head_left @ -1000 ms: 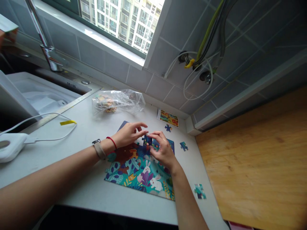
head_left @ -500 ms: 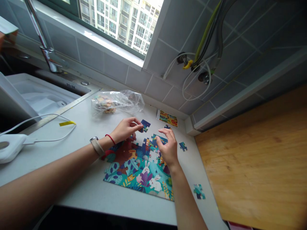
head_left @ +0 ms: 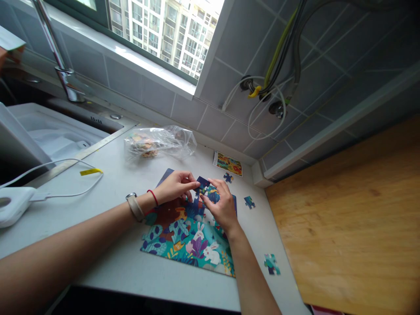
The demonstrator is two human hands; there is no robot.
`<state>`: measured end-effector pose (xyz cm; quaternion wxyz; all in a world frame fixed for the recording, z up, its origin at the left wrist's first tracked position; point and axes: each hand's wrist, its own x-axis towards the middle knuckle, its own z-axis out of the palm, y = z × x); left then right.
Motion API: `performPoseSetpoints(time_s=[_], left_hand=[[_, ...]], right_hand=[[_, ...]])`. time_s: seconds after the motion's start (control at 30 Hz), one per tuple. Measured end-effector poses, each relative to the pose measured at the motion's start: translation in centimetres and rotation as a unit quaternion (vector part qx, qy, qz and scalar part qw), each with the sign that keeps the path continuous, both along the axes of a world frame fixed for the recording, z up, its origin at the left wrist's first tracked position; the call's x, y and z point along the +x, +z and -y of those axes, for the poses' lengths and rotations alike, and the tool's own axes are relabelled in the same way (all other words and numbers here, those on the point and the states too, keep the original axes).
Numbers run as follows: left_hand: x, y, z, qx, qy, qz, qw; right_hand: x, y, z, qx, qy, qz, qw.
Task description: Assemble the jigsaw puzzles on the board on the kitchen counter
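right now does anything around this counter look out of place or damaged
Nothing looks spilled or broken. The oddest sight is the cable bundle hanging loose from holes in the tiled wall, like unfinished wiring. One teal puzzle piece also lies apart, near the wooden board.

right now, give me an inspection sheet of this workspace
surface: white countertop, no spill seen
job's things: partly hidden jigsaw puzzle; three loose pieces to its right
clutter: clear plastic bag and picture card behind the puzzle
hands: left hand pinches a dark-blue piece; right hand beside it, thumb and forefinger apart
cables: white cable on the countertop; wires along the tiled wall
surroundings: sink and faucet left, window above
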<state>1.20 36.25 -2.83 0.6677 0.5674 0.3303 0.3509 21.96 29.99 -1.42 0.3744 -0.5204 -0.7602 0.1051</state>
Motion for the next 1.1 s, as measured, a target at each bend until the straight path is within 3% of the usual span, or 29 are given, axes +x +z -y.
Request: performPoseSetpoints(time_s=[0.37, 0.6, 1.1], left_hand=[[0.14, -0.04, 0.03, -0.038, -0.014, 0.007, 0.999], [0.16, 0.0, 0.26, -0.059, -0.05, 0.004, 0.997], [0.05, -0.22, -0.26, -0.035, 0.002, -0.005, 0.999]], right_hand=[[0.28, 0.25, -0.11, 0.019, -0.006, -0.029, 0.999], [0.38, 0.01, -0.02, 0.002, 0.016, 0.015, 1.0], [0.65, 0.09, -0.04, 0.04, 0.012, 0.038, 0.998]])
